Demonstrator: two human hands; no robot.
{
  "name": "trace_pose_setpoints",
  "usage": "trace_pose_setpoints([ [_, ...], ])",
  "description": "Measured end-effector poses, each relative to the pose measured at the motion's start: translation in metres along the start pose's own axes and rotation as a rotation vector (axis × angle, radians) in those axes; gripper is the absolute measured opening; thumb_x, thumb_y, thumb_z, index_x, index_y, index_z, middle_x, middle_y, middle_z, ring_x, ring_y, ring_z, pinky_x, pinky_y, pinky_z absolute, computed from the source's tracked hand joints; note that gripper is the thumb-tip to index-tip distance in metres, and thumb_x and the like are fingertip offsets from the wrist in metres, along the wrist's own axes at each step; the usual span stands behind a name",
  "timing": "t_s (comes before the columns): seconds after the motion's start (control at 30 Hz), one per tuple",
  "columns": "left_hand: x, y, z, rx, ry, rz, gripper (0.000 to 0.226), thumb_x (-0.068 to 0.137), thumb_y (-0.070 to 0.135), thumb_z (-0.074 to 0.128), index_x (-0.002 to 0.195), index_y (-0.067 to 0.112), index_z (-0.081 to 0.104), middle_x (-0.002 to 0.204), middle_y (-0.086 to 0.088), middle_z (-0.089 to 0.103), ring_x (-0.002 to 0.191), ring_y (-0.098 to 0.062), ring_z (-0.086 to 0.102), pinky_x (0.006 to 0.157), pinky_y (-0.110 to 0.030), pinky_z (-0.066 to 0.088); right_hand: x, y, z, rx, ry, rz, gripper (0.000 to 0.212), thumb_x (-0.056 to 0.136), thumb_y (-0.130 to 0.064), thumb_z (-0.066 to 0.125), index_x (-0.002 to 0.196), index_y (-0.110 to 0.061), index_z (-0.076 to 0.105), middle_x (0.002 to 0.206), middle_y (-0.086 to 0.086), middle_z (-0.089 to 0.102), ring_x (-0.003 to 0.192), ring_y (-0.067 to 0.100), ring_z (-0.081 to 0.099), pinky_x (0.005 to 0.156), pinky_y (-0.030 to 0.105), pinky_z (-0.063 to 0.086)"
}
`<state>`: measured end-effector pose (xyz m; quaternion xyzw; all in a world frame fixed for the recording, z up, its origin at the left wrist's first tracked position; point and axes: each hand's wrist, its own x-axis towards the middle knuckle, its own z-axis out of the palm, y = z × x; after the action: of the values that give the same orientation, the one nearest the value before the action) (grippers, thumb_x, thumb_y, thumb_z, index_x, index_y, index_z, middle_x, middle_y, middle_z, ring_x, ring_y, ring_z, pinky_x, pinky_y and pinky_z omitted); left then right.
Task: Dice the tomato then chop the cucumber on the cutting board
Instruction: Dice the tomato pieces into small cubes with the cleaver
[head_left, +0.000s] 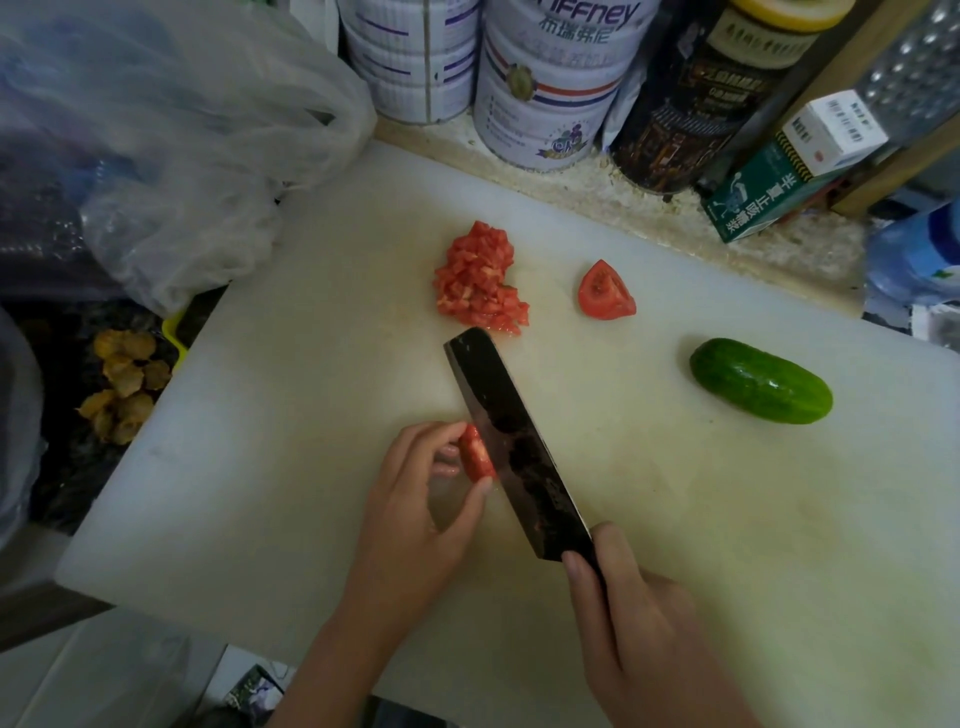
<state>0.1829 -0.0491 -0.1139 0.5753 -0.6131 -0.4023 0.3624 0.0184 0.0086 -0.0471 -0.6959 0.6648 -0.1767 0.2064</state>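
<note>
Between the two grips, on a white cutting board (260, 467), a dark, broad-bladed knife (514, 447) comes down against a small tomato piece (475, 452). The left grip (415, 499) pinches that piece between thumb and curled fingertips, apparently to keep the wet flesh from sliding and to keep the fingertips out of the edge's path. The right grip (639, 623) is wrapped round the knife handle, with a forefinger laid along the heel of the blade, a hold that seems meant to steady the blade.

Beyond the knife tip, well ahead of the left grip, diced tomato (478, 280) is heaped in a loose pile, seemingly pushed there to leave cutting room near the hands. Just to the right of the pile lies one tomato wedge (605, 291), cut face up and not yet diced. Farther right, well apart from the right grip, a whole cucumber (761, 381) lies on its side, likely parked within reach for the second half of the job.

The dicing looks well advanced but unfinished, and the cucumber is untouched. A clear plastic bag (182, 130) slumps over the board's far left corner, and tins (545, 88) and cartons crowd the speckled tabletop (623, 197) behind
</note>
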Motion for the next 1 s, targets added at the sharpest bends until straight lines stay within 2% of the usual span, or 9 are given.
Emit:
trace_pose_setpoints([
  [0.23,0.0,0.003,0.0,-0.025,0.015,-0.01,0.041,0.08,0.021,0.068,0.117,0.034,0.055,0.11,0.02,0.054,0.1,-0.004,0.059,0.087,-0.009,0.044,0.0,-0.006,0.0,-0.066,-0.005,0.033,0.033,0.101,-0.043,0.022,0.094,-0.02,0.043,0.055,-0.014,0.019,0.031,0.016,0.034,0.041,0.022,0.013],
  [0.37,0.002,0.002,0.001,-0.035,0.021,-0.018,0.038,0.08,0.017,0.071,0.116,0.023,0.06,0.107,0.014,0.056,0.098,-0.005,0.059,0.086,-0.012,0.045,0.003,-0.013,0.003,-0.141,-0.035,0.081,0.038,0.101,-0.043,0.018,0.092,-0.018,0.044,0.054,-0.013,0.018,0.028,0.02,0.036,0.038,0.023,0.011],
  [0.43,0.004,0.001,0.001,-0.046,0.018,-0.033,0.039,0.08,0.01,0.075,0.115,0.018,0.062,0.106,0.01,0.058,0.097,-0.006,0.059,0.085,-0.011,0.046,0.01,-0.017,0.006,-0.166,-0.033,0.091,0.032,0.1,-0.041,0.024,0.089,-0.017,0.043,0.05,-0.012,0.019,0.027,0.021,0.037,0.035,0.026,0.009],
  [0.5,0.006,0.002,0.001,-0.052,0.028,-0.04,0.04,0.078,0.003,0.077,0.112,0.017,0.062,0.103,0.009,0.058,0.094,-0.004,0.059,0.082,-0.009,0.045,0.02,-0.02,0.009,-0.181,-0.026,0.08,0.02,0.094,-0.035,0.034,0.085,-0.018,0.041,0.04,-0.007,0.024,0.025,0.021,0.038,0.034,0.029,0.006],
  [0.6,0.009,0.005,0.002,-0.064,0.039,-0.068,0.042,0.076,0.0,0.078,0.108,0.02,0.06,0.101,0.007,0.057,0.091,-0.002,0.058,0.08,-0.007,0.045,0.024,-0.021,0.011,-0.196,-0.058,0.064,0.017,0.091,-0.03,0.036,0.085,-0.016,0.042,0.036,-0.003,0.039,0.025,0.021,0.039,0.034,0.028,0.011],
  [0.67,0.01,0.005,0.002,-0.067,0.037,-0.081,0.045,0.075,-0.001,0.078,0.106,0.025,0.059,0.1,0.006,0.056,0.09,-0.001,0.057,0.078,-0.006,0.044,0.016,-0.02,0.009,-0.165,-0.081,0.075,0.021,0.093,-0.033,0.034,0.087,-0.015,0.043,0.038,-0.004,0.03,0.025,0.019,0.037,0.035,0.025,0.009],
  [0.77,0.011,0.006,0.0,-0.071,0.017,-0.104,0.046,0.074,-0.001,0.078,0.104,0.027,0.057,0.1,0.005,0.054,0.088,-0.001,0.056,0.077,-0.006,0.043,0.004,-0.019,0.004,-0.093,-0.119,0.114,0.037,0.102,-0.04,0.02,0.09,-0.014,0.044,0.05,-0.011,0.018,0.026,0.015,0.031,0.037,0.019,-0.001],
  [0.87,0.015,0.005,0.0,-0.071,0.005,-0.137,0.042,0.073,-0.001,0.079,0.102,0.021,0.058,0.098,0.003,0.055,0.085,-0.002,0.056,0.074,-0.006,0.044,0.008,-0.019,0.008,-0.068,-0.148,0.139,0.025,0.098,-0.038,0.027,0.088,-0.018,0.039,0.048,-0.011,0.012,0.028,0.013,0.022,0.036,0.016,-0.001],
  [1.0,0.017,0.006,0.0,-0.042,0.0,-0.17,0.04,0.073,0.002,0.08,0.104,0.018,0.059,0.099,0.001,0.056,0.085,-0.003,0.056,0.074,-0.007,0.045,0.023,-0.019,0.016,-0.058,-0.148,0.123,0.015,0.094,-0.034,0.031,0.088,-0.021,0.036,0.045,-0.012,0.013,0.027,0.019,0.026,0.036,0.016,-0.001],
])
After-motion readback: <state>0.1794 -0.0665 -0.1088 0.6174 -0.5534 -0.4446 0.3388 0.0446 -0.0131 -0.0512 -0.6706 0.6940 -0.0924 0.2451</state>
